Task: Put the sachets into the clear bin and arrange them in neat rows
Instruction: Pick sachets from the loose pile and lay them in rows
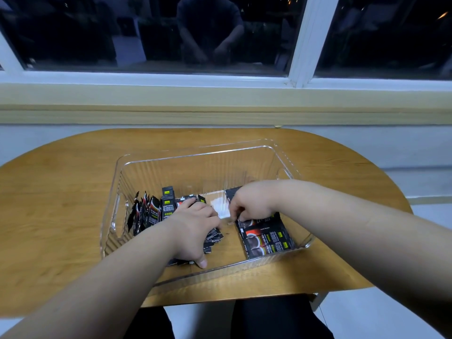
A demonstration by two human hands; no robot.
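All the sachets are already inside the bin (281,152), in three groups. Against the left wall a left row (149,211) stands on edge, leaning a little and packed side by side. By the right wall a right row (265,239) lies flat and overlapped, each sachet's long axis across the bin and the row running from far to near. Between them sits a loose pile (213,237), fanned and crooked, its length running far to near; this looks like the part not yet tidy.

The left hand (193,228) lies right on top of that pile, fingers curled over its right edge and thumb down at its near end, so it grips the pile from above. The right hand (252,204) is across a bare strip of bin floor from it, at the far end of the right row, fingers curled down with the tips on or at the farthest sachet; I cannot tell whether it pinches it. A white patch (220,209) shows on the floor between the two hands.

So the pile is directly beneath the left hand and a short way left of the right one. Squaring it likely turns on aligning its long axis with the right row's

The bin stands on a wooden table (61,192) below a window (146,33)
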